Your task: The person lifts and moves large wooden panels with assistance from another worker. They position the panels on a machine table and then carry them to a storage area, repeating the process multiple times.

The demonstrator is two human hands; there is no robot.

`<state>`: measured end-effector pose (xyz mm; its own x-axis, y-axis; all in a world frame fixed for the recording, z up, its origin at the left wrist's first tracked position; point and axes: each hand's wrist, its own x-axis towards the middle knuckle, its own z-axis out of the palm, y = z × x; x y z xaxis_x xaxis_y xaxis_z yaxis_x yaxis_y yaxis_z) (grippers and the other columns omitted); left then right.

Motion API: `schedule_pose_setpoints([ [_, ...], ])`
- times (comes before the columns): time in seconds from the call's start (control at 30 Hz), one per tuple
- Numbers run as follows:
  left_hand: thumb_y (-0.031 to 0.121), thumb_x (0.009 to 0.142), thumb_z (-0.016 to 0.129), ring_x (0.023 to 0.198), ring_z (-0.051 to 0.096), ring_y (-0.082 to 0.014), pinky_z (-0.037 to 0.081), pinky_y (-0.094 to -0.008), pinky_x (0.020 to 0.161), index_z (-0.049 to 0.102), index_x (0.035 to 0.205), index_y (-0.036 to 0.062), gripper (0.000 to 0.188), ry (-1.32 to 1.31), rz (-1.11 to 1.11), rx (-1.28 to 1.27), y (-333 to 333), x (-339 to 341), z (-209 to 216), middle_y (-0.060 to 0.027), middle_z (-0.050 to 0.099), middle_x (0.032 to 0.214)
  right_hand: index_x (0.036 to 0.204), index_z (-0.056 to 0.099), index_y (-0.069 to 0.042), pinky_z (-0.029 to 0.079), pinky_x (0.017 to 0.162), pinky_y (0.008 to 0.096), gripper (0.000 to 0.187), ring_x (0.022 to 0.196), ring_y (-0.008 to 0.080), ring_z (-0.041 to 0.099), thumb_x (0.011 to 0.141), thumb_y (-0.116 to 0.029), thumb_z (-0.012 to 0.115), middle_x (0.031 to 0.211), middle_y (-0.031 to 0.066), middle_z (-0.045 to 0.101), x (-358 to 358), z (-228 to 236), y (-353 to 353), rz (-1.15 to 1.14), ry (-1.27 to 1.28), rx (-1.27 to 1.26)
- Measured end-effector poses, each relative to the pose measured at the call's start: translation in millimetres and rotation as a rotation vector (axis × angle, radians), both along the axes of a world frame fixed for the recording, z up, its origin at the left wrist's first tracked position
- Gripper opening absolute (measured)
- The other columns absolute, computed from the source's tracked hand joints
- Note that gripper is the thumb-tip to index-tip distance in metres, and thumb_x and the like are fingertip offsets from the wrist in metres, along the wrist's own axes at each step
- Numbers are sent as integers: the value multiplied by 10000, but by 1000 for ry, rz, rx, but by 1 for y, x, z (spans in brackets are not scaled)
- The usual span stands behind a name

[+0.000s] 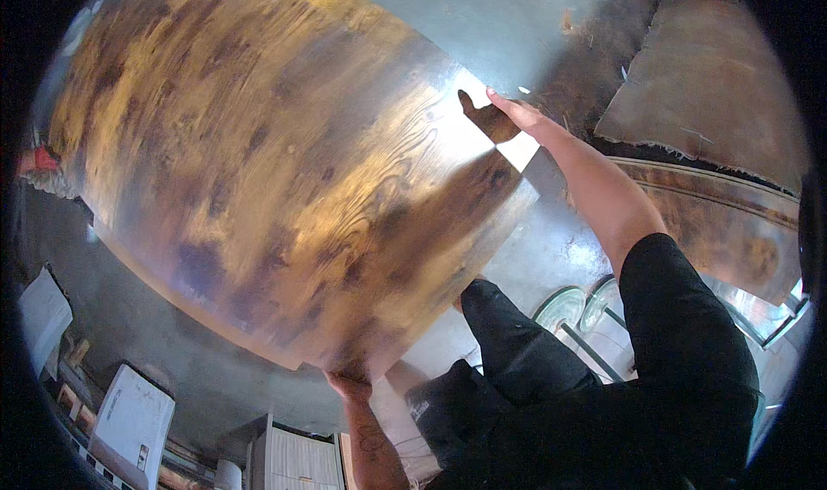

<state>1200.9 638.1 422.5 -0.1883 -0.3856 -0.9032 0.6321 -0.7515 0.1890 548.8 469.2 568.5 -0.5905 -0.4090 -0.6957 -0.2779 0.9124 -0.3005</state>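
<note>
A large wooden panel [284, 163] with brown and golden grain and dark patches fills the left and middle of the view. Its surface is glossy, with a bright glare at the right corner. My right hand [521, 115] is at the panel's right edge, one finger stretched along it and a dark hand-shaped shadow beside it; the other fingers are mostly hidden. At the near lower corner my left hand [349, 386] grips the panel's edge, its fingertips partly hidden by the board.
At the right lie a brown sheet with a frayed edge [706, 85] and a brown wooden piece [732, 227]. Round glass-like discs [560, 307] on dark bars are near my legs. A white box-like object [131, 425] and a pale cabinet [301, 455] stand lower left.
</note>
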Motion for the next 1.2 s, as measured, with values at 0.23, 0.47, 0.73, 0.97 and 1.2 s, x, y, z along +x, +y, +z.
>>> schedule_pose_setpoints([
  [0.23, 600, 996, 478, 1225, 601, -341, 500, -501, 1029, 585, 1399, 112, 642, 92, 16, -62, -17, -63, 10, -101, 639, 1349, 1667, 108, -151, 68, 1265, 550, 1158, 1597, 336, 8, 838, -932, 321, 1725, 182, 25, -6, 12, -21, -103, -223, 43],
  [0.47, 597, 985, 482, 1236, 580, -348, 479, -516, 1048, 588, 1389, 120, 634, -9, 4, 12, 3, -97, -18, -97, 638, 1335, 1668, 20, -267, 38, 1228, 661, 1125, 1591, 363, -62, 814, -955, 271, 1733, 115, -72, -19, 35, -36, -42, -154, 129],
  [0.73, 540, 991, 474, 1271, 562, -355, 468, -530, 1066, 571, 1399, 91, 614, 17, 55, -117, -1, -102, -18, -120, 629, 1358, 1666, -1, -203, 34, 1240, 626, 1156, 1595, 330, -65, 831, -935, 319, 1734, 114, -83, -25, 33, -31, -116, -229, 138],
  [0.97, 419, 1015, 526, 1257, 562, -311, 450, -472, 1084, 583, 1366, 91, 484, -74, -82, -310, 2, -109, -40, -93, 630, 1332, 1669, 89, -156, 103, 1254, 530, 1030, 1594, 277, 52, 931, -816, 372, 1739, 107, 49, -38, 36, -32, -116, -273, 52],
  [1.2, 635, 1020, 448, 1352, 427, -276, 348, -421, 1132, 420, 1507, 82, 737, -170, -168, -81, 40, -44, 37, -100, 466, 1494, 1049, 687, -118, 502, 772, 289, 589, 820, 124, 593, 1057, -636, 406, 899, 31, 641, -80, -13, 5, -292, -522, -340],
])
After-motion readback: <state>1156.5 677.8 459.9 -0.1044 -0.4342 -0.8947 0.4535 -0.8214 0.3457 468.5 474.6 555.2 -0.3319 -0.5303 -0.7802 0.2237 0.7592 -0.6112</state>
